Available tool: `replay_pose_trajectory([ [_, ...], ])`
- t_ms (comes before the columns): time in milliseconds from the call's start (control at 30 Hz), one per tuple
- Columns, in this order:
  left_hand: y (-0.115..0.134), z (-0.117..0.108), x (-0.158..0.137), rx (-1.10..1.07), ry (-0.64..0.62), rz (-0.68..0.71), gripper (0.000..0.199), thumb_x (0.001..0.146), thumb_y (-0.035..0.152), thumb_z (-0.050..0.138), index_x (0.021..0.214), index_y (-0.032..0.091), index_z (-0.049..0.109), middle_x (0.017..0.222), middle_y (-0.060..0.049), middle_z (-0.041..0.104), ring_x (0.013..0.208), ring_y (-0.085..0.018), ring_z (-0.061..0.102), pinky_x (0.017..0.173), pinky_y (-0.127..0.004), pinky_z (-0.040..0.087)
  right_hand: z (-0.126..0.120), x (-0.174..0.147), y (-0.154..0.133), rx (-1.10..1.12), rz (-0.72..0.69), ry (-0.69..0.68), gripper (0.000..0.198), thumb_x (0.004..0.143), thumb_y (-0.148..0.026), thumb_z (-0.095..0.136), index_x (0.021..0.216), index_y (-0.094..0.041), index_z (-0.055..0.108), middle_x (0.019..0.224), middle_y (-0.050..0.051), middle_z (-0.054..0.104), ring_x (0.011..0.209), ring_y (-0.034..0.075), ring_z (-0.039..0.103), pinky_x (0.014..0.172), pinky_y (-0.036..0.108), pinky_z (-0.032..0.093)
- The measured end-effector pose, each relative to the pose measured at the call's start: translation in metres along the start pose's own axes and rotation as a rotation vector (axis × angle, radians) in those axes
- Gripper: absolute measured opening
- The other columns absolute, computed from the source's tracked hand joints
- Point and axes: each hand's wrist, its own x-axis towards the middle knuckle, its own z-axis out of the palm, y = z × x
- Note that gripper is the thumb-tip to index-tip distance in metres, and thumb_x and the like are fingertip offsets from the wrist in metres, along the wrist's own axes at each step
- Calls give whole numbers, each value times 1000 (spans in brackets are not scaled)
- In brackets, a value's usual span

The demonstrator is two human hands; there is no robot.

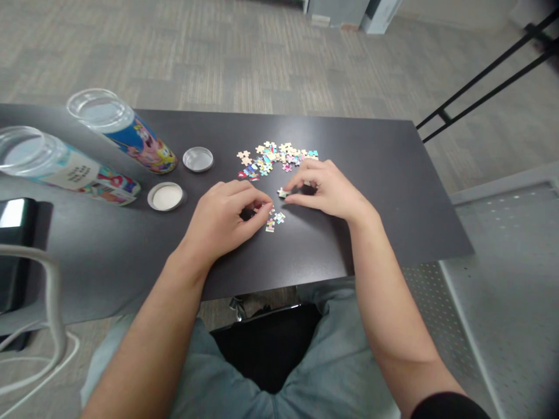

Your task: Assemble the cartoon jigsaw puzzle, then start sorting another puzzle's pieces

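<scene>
Everything's on one counter [393, 174]. The right fingers [302, 200] have a puzzle piece [282, 192] between their tips, with the left fingers [261, 216] just to its left. There's a little bunch of pieces [271, 223] right by the left fingertips, and the main pile [279, 154] sits just beyond both hands. Left of the left fingers you've got a near lid [166, 196] and a far lid [198, 159], then a far canister [146, 142] and a near canister [78, 171] further left again.

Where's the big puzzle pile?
In the head view's upper middle, the big pile lies on the dark table, just beyond the left hand and right hand.
</scene>
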Motion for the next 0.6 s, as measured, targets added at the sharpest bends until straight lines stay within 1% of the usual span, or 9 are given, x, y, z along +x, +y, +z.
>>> replay_pose_trajectory([
  [67,0,2,-1,-7,1,-14,22,121,37,70,116,26,88,109,-7,88,103,-28,82,93,-46,56,-4,-5,2,-9,25,43,10,111,-36,87,118,-32,93,117,5,84,106,29,76,107,49,53],
  [133,1,5,-2,-15,-4,-8,24,121,40,73,130,26,89,129,-11,89,120,-34,81,105,-51,60,-9,-11,8,-61,112,129,16,112,-32,80,121,-32,93,117,6,83,97,28,73,102,49,54],
  [167,2,7,-3,-10,-18,2,29,120,42,75,140,26,88,141,-14,88,130,-37,79,113,-55,60,-11,-14,12,-90,157,173,18,111,-32,78,122,-31,92,115,7,83,94,28,71,99,49,54],
  [233,4,12,-4,22,-73,27,42,121,46,79,157,25,84,162,-16,84,147,-43,74,123,-64,55,-14,-19,20,-129,226,246,19,109,-32,78,121,-30,91,109,7,83,88,27,67,93,47,55],
  [300,8,16,-5,64,-134,46,49,122,47,81,166,25,81,172,-16,81,154,-47,70,127,-70,49,-14,-21,25,-141,274,285,12,106,-33,81,112,-28,90,103,7,81,84,27,65,87,46,54],
  [367,10,18,-6,85,-155,60,47,123,47,82,165,24,81,173,-15,81,155,-47,72,128,-73,44,-12,-20,26,-137,308,283,9,103,-37,89,103,-28,89,101,6,80,82,26,64,83,46,53],
  [433,11,18,-8,78,-138,76,39,124,47,82,158,26,85,166,-12,86,152,-45,77,130,-74,42,-8,-18,25,-133,324,263,14,100,-41,95,102,-29,89,101,6,80,82,25,65,81,45,53],
  [533,13,15,-13,35,-99,105,24,126,45,79,143,31,91,152,-6,93,141,-40,84,129,-71,42,-3,-15,23,-122,325,247,11,99,-37,97,103,-28,90,104,7,81,85,26,70,83,46,56],
  [600,14,12,-16,2,-84,119,19,127,41,77,135,32,92,143,-4,96,133,-35,88,126,-67,43,-3,-13,22,-95,313,225,9,98,-33,96,104,-28,91,107,7,82,86,26,70,85,46,58],
])
